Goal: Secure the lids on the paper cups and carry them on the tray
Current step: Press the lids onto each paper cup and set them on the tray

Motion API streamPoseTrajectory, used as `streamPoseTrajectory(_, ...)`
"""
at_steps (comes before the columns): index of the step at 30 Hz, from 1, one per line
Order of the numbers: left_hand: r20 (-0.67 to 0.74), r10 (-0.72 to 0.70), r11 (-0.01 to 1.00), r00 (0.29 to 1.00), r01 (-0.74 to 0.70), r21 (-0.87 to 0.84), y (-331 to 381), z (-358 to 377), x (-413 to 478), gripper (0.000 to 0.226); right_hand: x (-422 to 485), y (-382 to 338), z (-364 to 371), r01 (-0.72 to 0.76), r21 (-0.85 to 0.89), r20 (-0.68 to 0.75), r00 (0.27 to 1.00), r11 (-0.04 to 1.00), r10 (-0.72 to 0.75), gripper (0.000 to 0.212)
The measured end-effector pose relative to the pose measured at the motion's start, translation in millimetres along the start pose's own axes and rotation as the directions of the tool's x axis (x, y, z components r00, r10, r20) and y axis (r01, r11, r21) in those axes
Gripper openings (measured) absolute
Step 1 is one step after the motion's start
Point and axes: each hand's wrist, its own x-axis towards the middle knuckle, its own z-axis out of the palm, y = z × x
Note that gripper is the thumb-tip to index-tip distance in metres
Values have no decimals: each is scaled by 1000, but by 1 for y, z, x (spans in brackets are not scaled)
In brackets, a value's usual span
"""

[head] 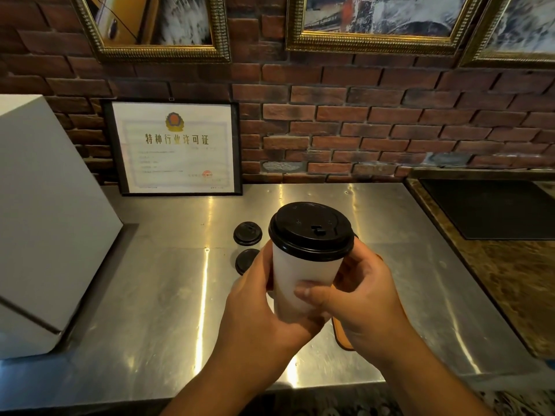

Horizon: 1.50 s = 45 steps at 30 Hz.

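Framed certificate headed "特种行业许可证"

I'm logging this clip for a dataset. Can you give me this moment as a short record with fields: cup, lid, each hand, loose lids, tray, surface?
cup: white paper cup, upright, held in both hands
lid: black lid on the cup's rim
left hand: grips the cup's left side
right hand: grips the cup, thumb across its front
loose lids: far loose lid and near loose lid on the counter, left of the cup
tray: only an orange-brown edge shows below the right hand
surface: steel counter
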Motion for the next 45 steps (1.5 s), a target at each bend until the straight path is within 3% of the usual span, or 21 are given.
streamPoseTrajectory(45, -22, -21, 999, 1000, 20, -46, 1, 7, -5, 100, -1, 0, 1, -55, -19, 22, 998, 998, 55, 82)
